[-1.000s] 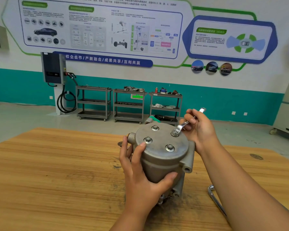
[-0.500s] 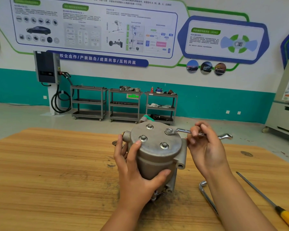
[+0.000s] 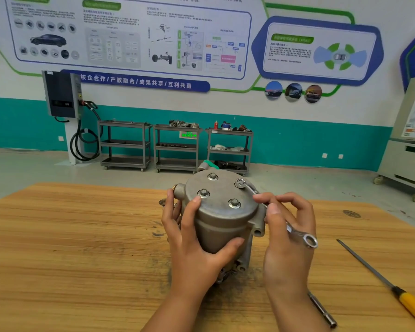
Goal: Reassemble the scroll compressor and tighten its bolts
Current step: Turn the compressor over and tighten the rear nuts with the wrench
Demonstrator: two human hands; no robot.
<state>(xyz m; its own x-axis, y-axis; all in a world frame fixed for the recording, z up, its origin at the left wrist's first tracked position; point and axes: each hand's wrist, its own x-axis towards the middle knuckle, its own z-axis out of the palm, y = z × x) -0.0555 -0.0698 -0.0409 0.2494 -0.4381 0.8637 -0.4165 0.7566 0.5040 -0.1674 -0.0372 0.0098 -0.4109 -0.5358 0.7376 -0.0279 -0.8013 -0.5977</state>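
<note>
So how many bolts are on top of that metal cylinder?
4 on the compressor cover: far bolt at the back edge, left bolt on the left side, near bolt toward the front, right bolt inside the wrench ring. Others lower down may be hidden.

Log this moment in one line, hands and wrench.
left hand: grips compressor | right hand: holds wrench | wrench: ring end on far-right cover bolt | table: yellow-handled tool at right

Two bare hands and forearms, seen from the wearer's own head.
The left hand (image 3: 194,248) and right hand (image 3: 285,248) are bare, with short, plain fingernails; both forearms are bare down to the lower edge of view.
</note>
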